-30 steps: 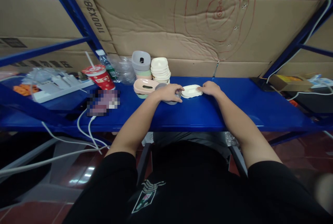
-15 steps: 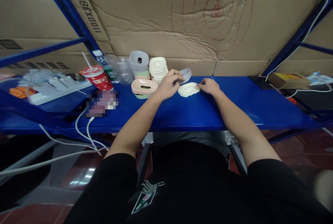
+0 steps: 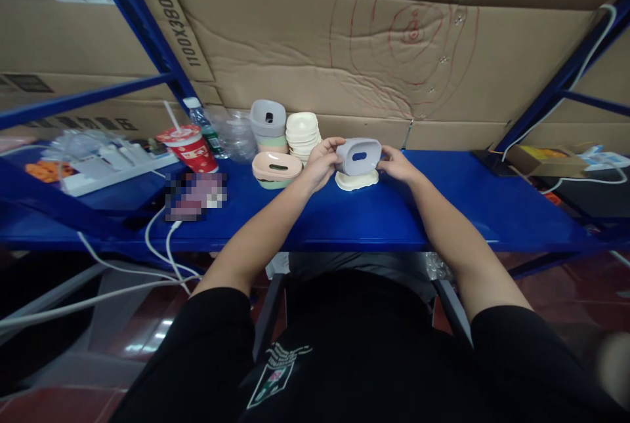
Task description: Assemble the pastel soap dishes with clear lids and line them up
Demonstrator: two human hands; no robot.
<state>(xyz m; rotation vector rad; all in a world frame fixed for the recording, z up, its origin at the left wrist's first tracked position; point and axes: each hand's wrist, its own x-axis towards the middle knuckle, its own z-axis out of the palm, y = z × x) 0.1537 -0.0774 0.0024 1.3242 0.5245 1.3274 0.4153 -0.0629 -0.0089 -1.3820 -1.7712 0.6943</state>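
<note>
Between my two hands, a lilac-grey plastic dish with an oval slot (image 3: 369, 166) is tilted so that its slotted bottom shows. My left hand (image 3: 322, 164) is closed on its left end, and the fingers of my right hand (image 3: 396, 164) pinch its right edge. Just below the dish, a cream oval piece with a wavy rim (image 3: 357, 181) lies on the blue table; whether the two touch, I cannot tell. Left of my left hand stand a pile of cream pieces (image 3: 302, 126), a pink slotted dish (image 3: 263, 164) over a green one, and a stack topped by a grey slotted dish (image 3: 260, 122).
On the left are a red paper cup with a straw (image 3: 191, 153), a water bottle (image 3: 209, 131), clear plastic cups (image 3: 236, 138), a blurred-out object (image 3: 197, 197) and a white power strip (image 3: 123, 170). Cardboard (image 3: 275, 42) walls the back. An open box (image 3: 546, 159) is at right.
The lilac-grey dish has come from behind the cream piece to above its back edge, now held in both hands. My right hand has left the cream piece.
</note>
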